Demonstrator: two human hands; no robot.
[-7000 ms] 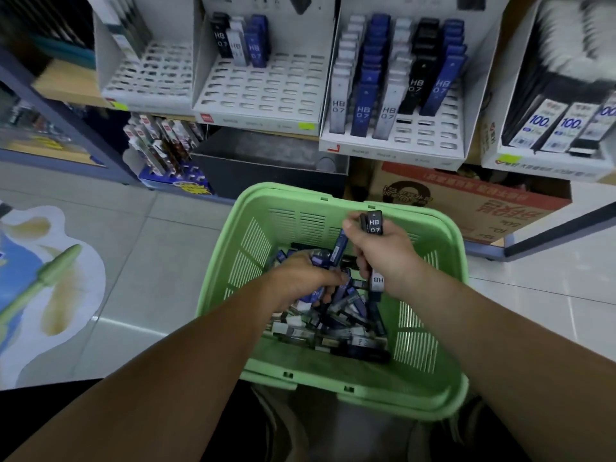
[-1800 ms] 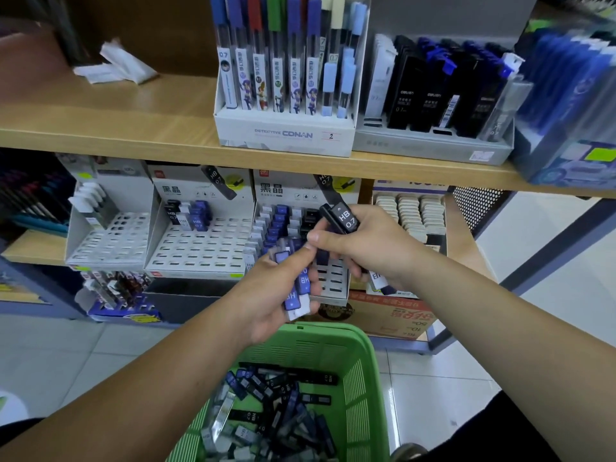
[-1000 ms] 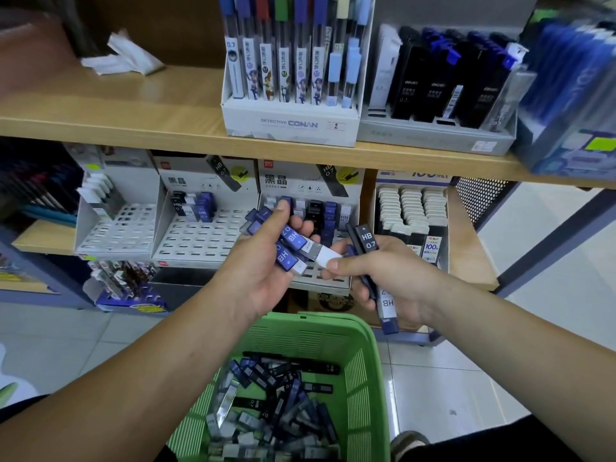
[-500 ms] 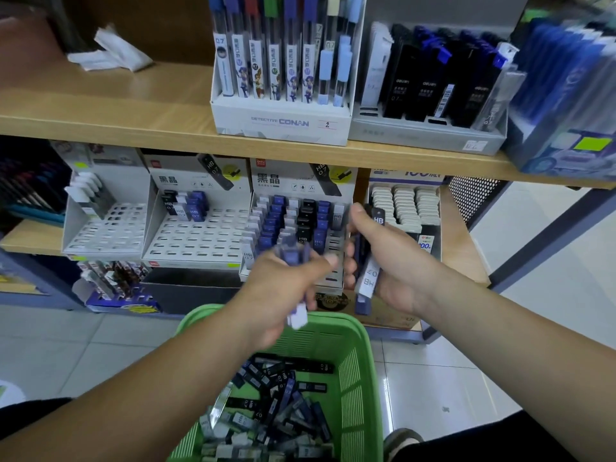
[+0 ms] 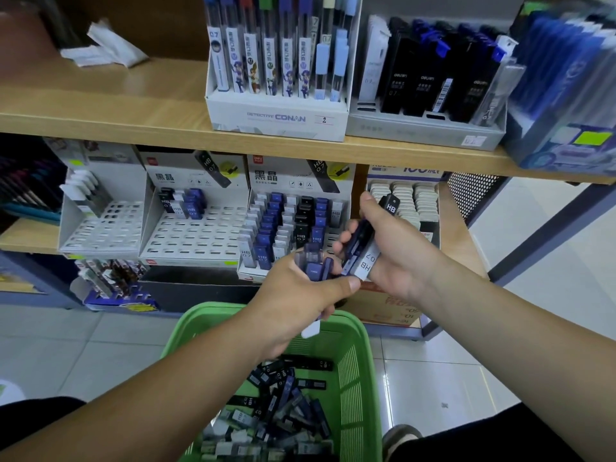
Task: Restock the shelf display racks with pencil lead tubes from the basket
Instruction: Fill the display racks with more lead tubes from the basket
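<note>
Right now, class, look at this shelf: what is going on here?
A person is restocking pencil lead tubes. The left hand grips a bunch of blue tubes; the right hand holds a second bunch, one labelled HB 07. Both hands are in front of the part-filled rack, above the green basket, which holds many loose tubes.

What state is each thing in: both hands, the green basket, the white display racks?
Left hand, gripping a bunch of blue lead tubes.
Right hand, gripping black and blue HB tubes.
Green plastic basket, holding a loose pile of tubes.
Middle white slotted rack, mostly empty slots.
Right white slotted rack, mostly filled.
</note>
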